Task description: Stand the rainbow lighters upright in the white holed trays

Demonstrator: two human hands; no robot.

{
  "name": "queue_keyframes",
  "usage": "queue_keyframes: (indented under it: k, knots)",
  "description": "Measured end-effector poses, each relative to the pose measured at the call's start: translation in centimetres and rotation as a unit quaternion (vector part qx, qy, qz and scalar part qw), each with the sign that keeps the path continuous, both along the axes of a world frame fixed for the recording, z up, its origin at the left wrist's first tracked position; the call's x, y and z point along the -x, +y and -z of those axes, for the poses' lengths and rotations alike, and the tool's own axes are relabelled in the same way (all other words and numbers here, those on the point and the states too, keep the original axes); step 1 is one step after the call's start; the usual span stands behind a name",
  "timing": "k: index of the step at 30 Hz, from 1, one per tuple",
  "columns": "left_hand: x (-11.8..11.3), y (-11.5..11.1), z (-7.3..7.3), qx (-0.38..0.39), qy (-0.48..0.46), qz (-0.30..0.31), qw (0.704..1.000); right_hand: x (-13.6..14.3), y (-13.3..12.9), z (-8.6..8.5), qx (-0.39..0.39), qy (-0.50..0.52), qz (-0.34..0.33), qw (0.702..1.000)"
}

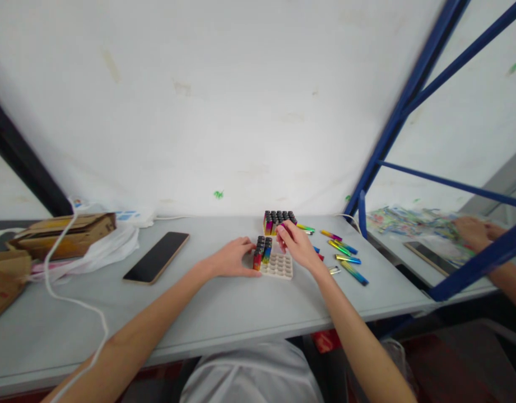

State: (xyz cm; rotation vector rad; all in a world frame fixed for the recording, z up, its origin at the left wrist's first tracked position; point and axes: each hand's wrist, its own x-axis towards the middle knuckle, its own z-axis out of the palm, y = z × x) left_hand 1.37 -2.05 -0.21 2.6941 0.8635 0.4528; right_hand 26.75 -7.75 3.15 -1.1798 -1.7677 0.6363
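Note:
A pale tray [278,267] with rows of round holes lies on the table in front of me. Upright lighters [266,250] with black tops and red or blue bodies stand along its left side. My left hand [232,258] rests at that side, thumb and fingers spread apart, the thumb by the front left corner. Over the back right of the tray is my right hand [297,242], its fingertips pinched together. A small purple patch shows at those fingertips, but I cannot tell whether it is in the grip. Just behind stands a block of upright lighters [278,217].
Several loose shiny lighters [353,272] lie to the right. A dark phone [157,257] is at left, beside a cardboard box [68,233], plastic bags [110,252] and a white cable [51,288]. A blue metal frame [386,131] rises at right; another person's hand [472,232] is beyond it.

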Motion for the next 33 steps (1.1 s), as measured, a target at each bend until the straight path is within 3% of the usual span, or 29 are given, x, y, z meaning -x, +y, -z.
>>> queue_keyframes:
  k: [5, 9, 14, 21, 25, 30, 33]
  knots:
    - [0.0, 0.1, 0.1, 0.001, 0.0, -0.002, 1.0, -0.5, -1.8, -2.7, -0.093, -0.149, 0.005, 0.984]
    - [-0.1, 0.1, 0.1, 0.002, 0.001, -0.005, 1.0, -1.0, -2.8, -3.6, -0.026, -0.179, -0.053, 0.982]
    - [-0.1, -0.2, -0.1, 0.005, 0.003, -0.002, 1.0, -1.1, -2.7, -3.3, 0.038, -0.189, -0.116, 0.974]
    - [-0.1, -0.1, -0.1, 0.003, 0.003, -0.001, 1.0, 0.6, -2.3, -1.8, 0.026, -0.248, -0.08, 0.965]
    - [0.0, 0.0, 0.1, 0.0, 0.009, -0.002, 1.0, 1.2, -2.4, -1.7, 0.028, -0.284, -0.04, 0.958]
    - [-0.1, 0.1, 0.3, 0.002, -0.001, -0.006, 1.0, -1.6, -2.2, -2.7, 0.068, -0.257, -0.083, 0.96]
    - [-0.1, 0.1, 0.3, 0.0, -0.002, -0.006, 1.0, -5.0, -1.8, -3.2, 0.024, -0.26, -0.022, 0.965]
